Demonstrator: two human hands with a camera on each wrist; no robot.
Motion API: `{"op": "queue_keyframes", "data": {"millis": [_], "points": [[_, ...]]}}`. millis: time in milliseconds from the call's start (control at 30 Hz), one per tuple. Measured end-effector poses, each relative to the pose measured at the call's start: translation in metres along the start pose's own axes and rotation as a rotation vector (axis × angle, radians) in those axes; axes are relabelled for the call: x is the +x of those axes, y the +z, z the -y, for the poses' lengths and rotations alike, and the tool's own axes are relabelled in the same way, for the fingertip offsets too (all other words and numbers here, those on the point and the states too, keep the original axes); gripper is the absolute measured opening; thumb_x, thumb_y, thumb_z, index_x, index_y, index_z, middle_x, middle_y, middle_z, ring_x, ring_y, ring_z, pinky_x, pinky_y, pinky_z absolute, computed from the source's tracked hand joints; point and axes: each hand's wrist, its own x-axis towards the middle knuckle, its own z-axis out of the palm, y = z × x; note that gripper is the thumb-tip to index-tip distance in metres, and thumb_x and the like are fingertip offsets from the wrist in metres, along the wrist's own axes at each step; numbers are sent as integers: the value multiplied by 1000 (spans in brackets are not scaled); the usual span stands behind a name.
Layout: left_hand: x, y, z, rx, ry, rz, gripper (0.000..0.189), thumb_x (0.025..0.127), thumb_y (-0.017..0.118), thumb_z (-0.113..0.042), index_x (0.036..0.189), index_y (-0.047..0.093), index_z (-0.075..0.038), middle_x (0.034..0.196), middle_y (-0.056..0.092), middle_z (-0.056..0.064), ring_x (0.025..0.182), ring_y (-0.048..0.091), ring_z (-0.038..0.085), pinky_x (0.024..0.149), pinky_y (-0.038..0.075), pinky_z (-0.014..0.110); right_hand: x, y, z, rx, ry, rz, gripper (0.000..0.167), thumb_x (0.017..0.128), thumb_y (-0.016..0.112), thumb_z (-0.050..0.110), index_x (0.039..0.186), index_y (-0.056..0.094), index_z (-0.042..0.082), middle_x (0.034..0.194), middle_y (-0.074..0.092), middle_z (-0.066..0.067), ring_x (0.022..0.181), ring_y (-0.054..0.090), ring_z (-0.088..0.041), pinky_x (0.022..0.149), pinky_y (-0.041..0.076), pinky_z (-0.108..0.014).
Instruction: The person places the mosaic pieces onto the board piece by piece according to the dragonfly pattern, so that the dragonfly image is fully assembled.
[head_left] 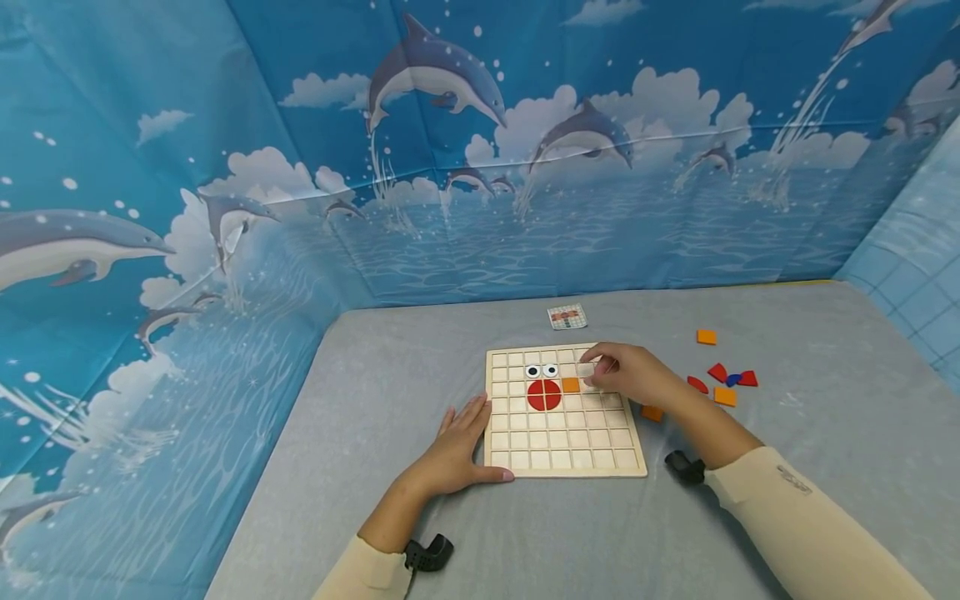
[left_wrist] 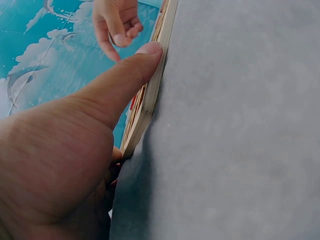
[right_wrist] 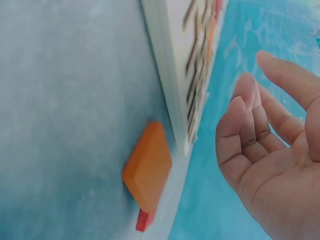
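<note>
A square wooden grid board lies flat on the grey cloth. Along its left edge rests my left hand, fingers straight, with the thumb against the near edge. On the board, four-part red pieces form a disc below two round eye pieces. An orange square sits just right of the disc. My right hand hovers over the board's upper right, thumb and forefinger apart. Nothing shows between those fingers in the right wrist view.
Right of the board lie several loose pieces: an orange square, another orange square, red pieces and a blue piece. One orange square is close to the board's right edge. A small patterned card lies behind the board.
</note>
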Motion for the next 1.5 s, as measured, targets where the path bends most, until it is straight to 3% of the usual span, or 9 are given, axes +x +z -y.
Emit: {"op": "queue_keyframes", "data": {"millis": [267, 567, 1200, 1500], "points": [[0, 1, 1, -8, -2, 5, 118, 79, 79, -61, 163, 14, -8, 172, 9, 5, 160, 8, 23, 127, 1, 57, -20, -17, 0, 69, -8, -36, 39, 96, 71, 24, 130, 65, 7, 96, 65, -7, 83, 60, -22, 71, 54, -29], [0, 0, 1, -7, -12, 12, 118, 79, 78, -63, 163, 13, -10, 172, 8, 3, 160, 7, 20, 128, 0, 55, -42, -31, -11, 74, 21, -52, 40, 95, 72, 25, 129, 64, 6, 97, 65, -7, 82, 62, -27, 70, 57, -31], [-1, 2, 2, -2, -18, 8, 118, 80, 77, -62, 164, 13, -10, 172, 7, 1, 160, 6, 19, 128, -1, 53, -66, -33, -42, 26, 33, 29, 33, 93, 70, 14, 124, 66, 4, 93, 66, -3, 76, 58, -12, 65, 50, -24], [-1, 3, 3, 1, -10, 4, 118, 80, 77, -63, 164, 13, -10, 172, 7, 1, 160, 6, 19, 128, 0, 54, -70, -32, -52, -6, 27, 69, 40, 87, 80, 25, 120, 68, 6, 83, 62, -1, 74, 56, -10, 65, 49, -23]]}}
